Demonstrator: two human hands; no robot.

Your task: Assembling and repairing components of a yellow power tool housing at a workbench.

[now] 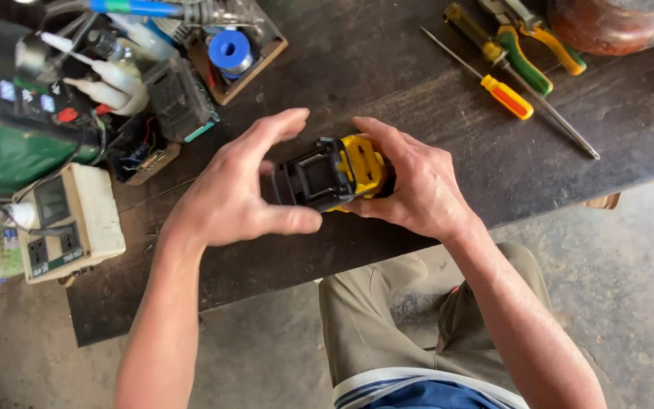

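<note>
While the right hand (418, 185) grips the blocky black-and-yellow plastic battery pack (334, 174) near the dark worn tabletop's (387, 68) front edge, the left hand (240, 193) cups it, fingers spread. 1 orange-handled screwdriver (507, 97) lies toward the back right corner.

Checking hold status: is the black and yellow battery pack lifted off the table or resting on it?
Cannot tell: right hand grips the battery pack, hiding its underside.

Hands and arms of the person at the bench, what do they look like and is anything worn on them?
Both hands, the left hand and the right hand, are bare: no gloves, rings or watch show. Both forearms are bare too, lean, with no sleeves in view up to the frame's edge. No bandages or markings can be made out.
</note>
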